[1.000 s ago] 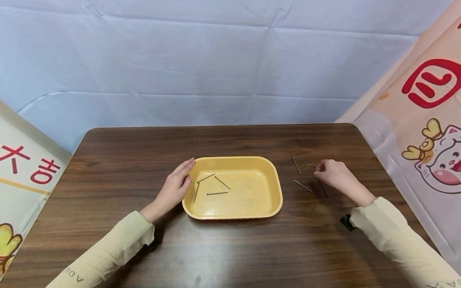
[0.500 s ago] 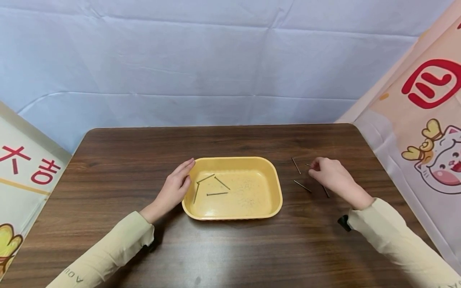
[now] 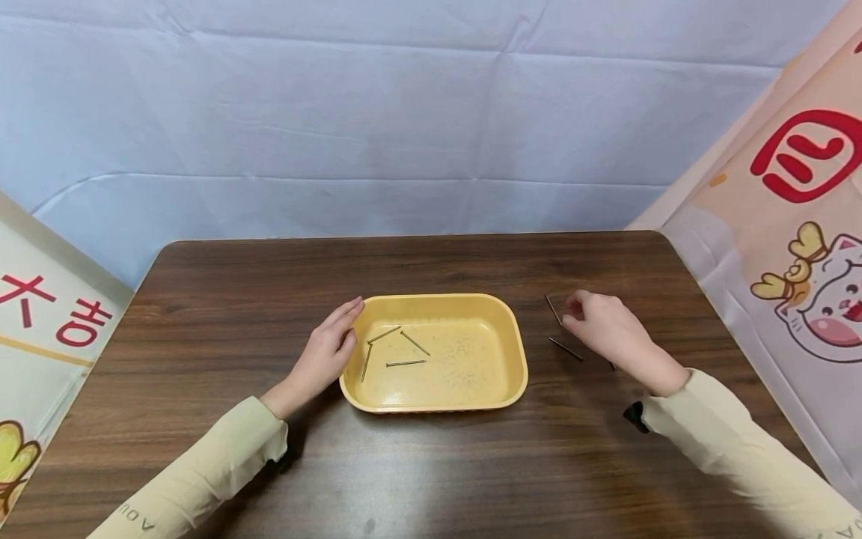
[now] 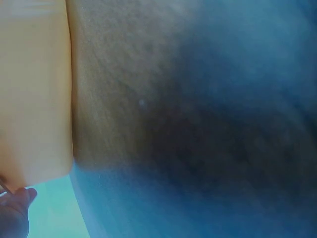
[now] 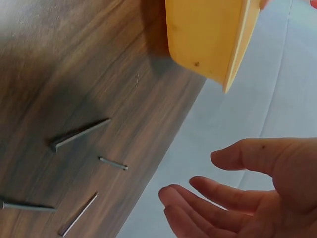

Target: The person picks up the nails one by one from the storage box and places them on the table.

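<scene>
My left hand [image 3: 326, 355] rests against the left rim of a yellow plastic tray [image 3: 494, 367], its fingers extended along the edge. Several nails lie at the left side of the tray floor, one nail [image 3: 406, 363] near its middle. Over the table to the right, my right hand [image 3: 609, 326] hovers with thumb and fingers apart and nothing between them, as the right wrist view shows. Loose nails lie below it: one nail [image 3: 566, 349] in front of the fingers, another nail [image 3: 552, 308] beyond. More nails, like this short-looking nail [image 5: 113, 163], are partly or wholly hidden by the hand in the head view.
The dark wood table [image 3: 431, 479] ends at a pale cloth backdrop [image 3: 431, 135]. Printed banners hang on both sides, with a cartoon cat [image 3: 842, 299] at the right. The left wrist view is mostly dark and blurred, with the tray wall [image 4: 34, 99] at its left.
My right hand has moved left over the nails, covering the far nail that showed earlier and most of the rightmost one. The left hand and the tray have stayed put.
</scene>
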Demonstrator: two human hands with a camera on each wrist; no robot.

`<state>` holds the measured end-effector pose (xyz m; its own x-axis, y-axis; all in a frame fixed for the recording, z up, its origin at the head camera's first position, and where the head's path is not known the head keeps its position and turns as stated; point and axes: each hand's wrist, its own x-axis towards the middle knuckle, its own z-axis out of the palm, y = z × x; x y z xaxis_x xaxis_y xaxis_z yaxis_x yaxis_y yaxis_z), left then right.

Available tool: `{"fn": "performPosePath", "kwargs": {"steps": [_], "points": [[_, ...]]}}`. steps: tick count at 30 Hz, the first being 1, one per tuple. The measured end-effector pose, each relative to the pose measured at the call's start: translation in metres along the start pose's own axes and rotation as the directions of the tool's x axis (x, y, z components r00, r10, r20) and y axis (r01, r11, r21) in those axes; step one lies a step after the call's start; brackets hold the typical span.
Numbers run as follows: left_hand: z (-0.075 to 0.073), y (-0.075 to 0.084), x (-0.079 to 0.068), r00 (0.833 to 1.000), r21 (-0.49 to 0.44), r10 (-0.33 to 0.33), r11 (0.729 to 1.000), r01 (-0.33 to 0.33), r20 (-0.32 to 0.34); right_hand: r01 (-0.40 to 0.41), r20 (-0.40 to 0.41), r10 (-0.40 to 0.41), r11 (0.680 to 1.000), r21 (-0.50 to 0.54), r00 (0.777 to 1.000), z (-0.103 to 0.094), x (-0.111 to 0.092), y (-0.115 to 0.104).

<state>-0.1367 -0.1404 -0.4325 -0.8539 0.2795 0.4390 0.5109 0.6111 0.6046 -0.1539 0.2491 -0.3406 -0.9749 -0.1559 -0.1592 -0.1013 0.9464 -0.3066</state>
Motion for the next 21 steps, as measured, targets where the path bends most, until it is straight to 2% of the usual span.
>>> {"fn": "performPosePath", "kwargs": {"steps": [5,11,15,21], "points": [[0.0,0.0,0.0,1.0,0.002,-0.003,1.0,0.003,0.006,0.055,-0.056,-0.053,0.998,0.026,0.997,0.005,-0.001,-0.004],[0.0,0.0,0.0,1.0,0.001,-0.011,1.0,0.011,0.013,0.119,-0.147,-0.11,0.992,0.051,0.983,0.013,-0.002,-0.007],[0.001,-0.001,0.0,1.0,0.001,-0.008,1.0,0.008,0.014,0.158,-0.223,-0.144,0.987,0.044,0.964,0.019,-0.001,-0.01],[0.001,-0.002,0.001,1.0,-0.003,-0.017,1.0,0.017,0.023,0.225,-0.324,-0.202,0.974,0.036,0.924,0.026,0.001,-0.016]]}}
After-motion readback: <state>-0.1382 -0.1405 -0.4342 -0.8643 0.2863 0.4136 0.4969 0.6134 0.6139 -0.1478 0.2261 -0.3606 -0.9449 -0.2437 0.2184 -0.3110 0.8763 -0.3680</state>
